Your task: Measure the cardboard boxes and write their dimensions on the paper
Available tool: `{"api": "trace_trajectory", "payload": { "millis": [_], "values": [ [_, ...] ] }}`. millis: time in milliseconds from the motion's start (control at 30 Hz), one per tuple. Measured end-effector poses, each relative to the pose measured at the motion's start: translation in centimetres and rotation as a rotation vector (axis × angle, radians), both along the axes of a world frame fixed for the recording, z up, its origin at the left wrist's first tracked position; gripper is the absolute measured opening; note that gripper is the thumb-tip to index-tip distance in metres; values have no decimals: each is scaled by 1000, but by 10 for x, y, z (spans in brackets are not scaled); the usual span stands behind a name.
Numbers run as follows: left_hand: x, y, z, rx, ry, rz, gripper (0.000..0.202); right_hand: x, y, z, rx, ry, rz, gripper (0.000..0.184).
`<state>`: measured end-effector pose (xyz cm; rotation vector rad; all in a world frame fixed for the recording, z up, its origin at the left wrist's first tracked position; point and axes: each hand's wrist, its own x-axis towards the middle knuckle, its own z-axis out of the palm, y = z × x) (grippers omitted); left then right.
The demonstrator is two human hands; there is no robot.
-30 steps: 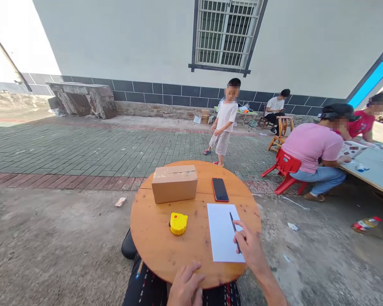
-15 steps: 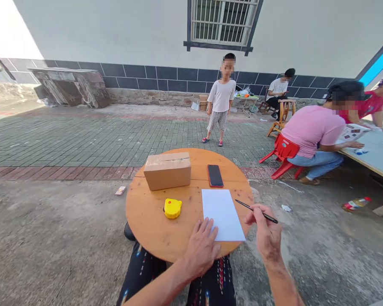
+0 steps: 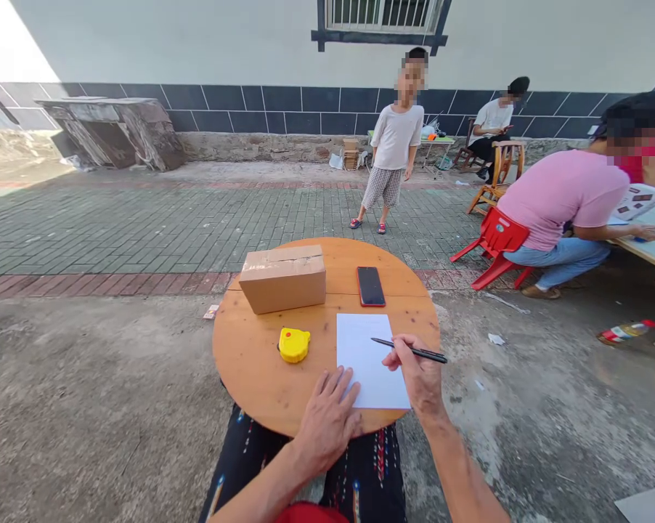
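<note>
Head camera, sole view: faces forward and down; left hand [image 3: 327, 418] and right hand [image 3: 417, 374] nearest, bottom centre; round table [image 3: 251, 378] close; wall [image 3: 197, 43] far, top.

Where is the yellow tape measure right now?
In the head view, the tape measure lies left of centre on the round table, on the near side of the cardboard box and left of the white paper, where the right hand holds a pen.

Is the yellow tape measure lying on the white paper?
No, the yellow tape measure lies on the bare wood of the round table, left of the white paper and apart from it.
</note>
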<state>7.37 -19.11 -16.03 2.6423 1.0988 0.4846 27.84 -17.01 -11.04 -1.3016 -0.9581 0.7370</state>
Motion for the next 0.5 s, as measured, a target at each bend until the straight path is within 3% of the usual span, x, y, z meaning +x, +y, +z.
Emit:
{"api": "trace_trajectory", "payload": {
  "millis": [100, 267, 500],
  "values": [
    [-1, -1, 0, -14, -16, 19, 39, -4, 7, -12, -54, -35, 48, 32],
    [1, 0, 3, -47, 6, 32, 38, -7, 23, -29, -108, -172, 34, 24],
    [3, 2, 4, -39, -3, 43, 41, -18, 52, -39, -150, -398, 126, 24]
  ]
}}
